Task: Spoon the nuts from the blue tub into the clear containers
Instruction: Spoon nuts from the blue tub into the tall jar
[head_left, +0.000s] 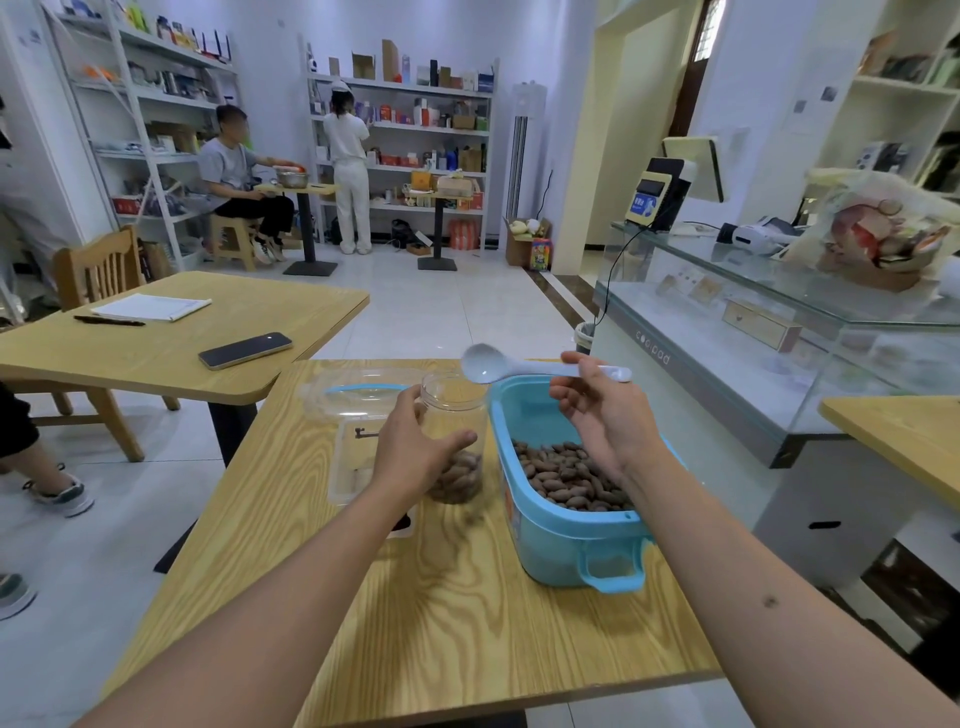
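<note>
Left hand (410, 452) wraps a clear jar (456, 415) on the bench (467, 613), thumb on the near side, fingers curled round the far side. Jar upright, open at top, lowest part filled with nuts (460, 480). Right hand (605, 410) holds a white spoon (519, 366) by the handle, pinched between thumb and fingers; other fingers loosely spread. Spoon bowl sits empty, above the jar mouth and just over the tub's far rim. Blue tub (582, 545) stands just right of the jar, touching or nearly so; cannot tell which. Tub holds a layer of brown nuts (566, 475) toward its near end. Behind and left of the jar lie clear containers (345, 467) and a clear lid with blue seal (358, 392); edges hard to separate, count uncertain. Second bench at left carries a phone (245, 351), pen (109, 321) and paper (151, 306).
</note>
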